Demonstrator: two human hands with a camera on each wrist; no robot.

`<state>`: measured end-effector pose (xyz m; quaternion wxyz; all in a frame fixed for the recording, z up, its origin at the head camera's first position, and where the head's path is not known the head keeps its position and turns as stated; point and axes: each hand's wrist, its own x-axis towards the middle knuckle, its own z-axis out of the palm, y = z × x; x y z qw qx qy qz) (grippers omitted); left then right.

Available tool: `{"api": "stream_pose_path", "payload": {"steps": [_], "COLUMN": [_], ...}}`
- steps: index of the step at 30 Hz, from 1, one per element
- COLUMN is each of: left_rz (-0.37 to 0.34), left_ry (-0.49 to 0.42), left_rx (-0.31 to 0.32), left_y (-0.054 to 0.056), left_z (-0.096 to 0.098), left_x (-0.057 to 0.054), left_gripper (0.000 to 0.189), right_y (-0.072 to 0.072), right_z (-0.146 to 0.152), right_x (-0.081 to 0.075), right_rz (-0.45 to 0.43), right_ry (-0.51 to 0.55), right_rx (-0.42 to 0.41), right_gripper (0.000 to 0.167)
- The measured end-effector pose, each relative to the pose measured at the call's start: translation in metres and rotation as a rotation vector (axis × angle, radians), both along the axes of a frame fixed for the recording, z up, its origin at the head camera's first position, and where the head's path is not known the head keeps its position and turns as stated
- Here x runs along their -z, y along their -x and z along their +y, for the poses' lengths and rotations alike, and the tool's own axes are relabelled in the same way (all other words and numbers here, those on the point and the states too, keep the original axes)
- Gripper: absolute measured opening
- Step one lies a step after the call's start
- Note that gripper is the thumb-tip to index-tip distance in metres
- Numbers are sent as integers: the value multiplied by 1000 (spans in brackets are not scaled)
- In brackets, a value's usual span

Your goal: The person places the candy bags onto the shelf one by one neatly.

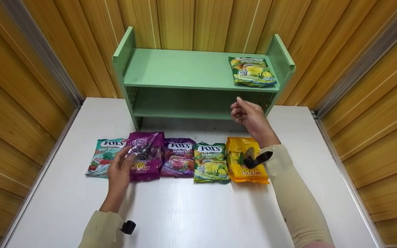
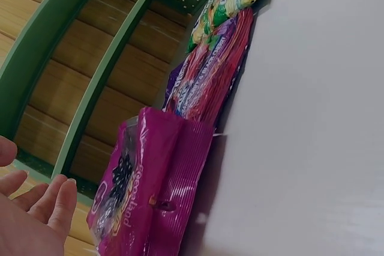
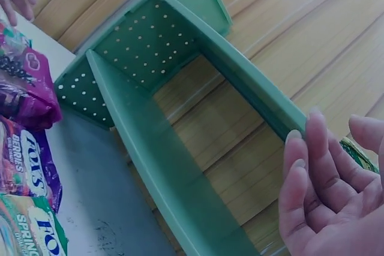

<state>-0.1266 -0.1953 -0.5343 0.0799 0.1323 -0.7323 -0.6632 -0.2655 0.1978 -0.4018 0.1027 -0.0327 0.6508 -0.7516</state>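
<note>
While both hands (image 1: 120,169) (image 1: 252,119) hold nothing, five bags (image 1: 178,160) lie before the green shelf (image 1: 181,69).

Head view: left hand (image 1: 120,168) and magenta bag (image 1: 146,155) overlie part of the mint bag (image 1: 101,156); a black clip (image 1: 261,158) hides part of the orange bag (image 1: 236,160), its finest print illegible. Left wrist view: left hand cut off by the left edge. Right wrist view: right hand (image 3: 339,199), cropped at right, hides most of the upper green bag (image 1: 252,72)
</note>
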Motion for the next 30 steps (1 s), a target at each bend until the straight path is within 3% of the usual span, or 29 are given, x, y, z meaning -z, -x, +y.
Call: {"api": "stream_pose_path", "payload": {"steps": [7, 13, 21, 30], "left_rz": [5, -32, -41, -55], "left_ry": [-6, 10, 38, 80], "left_rx": [-17, -38, -55, -79], "left_y": [-3, -4, -6, -7], "left_z": [-8, -15, -23, -32], "left_x": [0, 0, 3, 8], "left_gripper": [43, 44, 45, 47], "right_y": [-20, -29, -37, -48], "right_z": [-7, -14, -17, -32], "right_x": [11, 26, 49, 65], "right_rz": [21, 41, 64, 93], "right_ry": [54, 25, -116, -271], "right_rx": [-44, -54, -67, -93], "right_gripper": [40, 39, 37, 34]}}
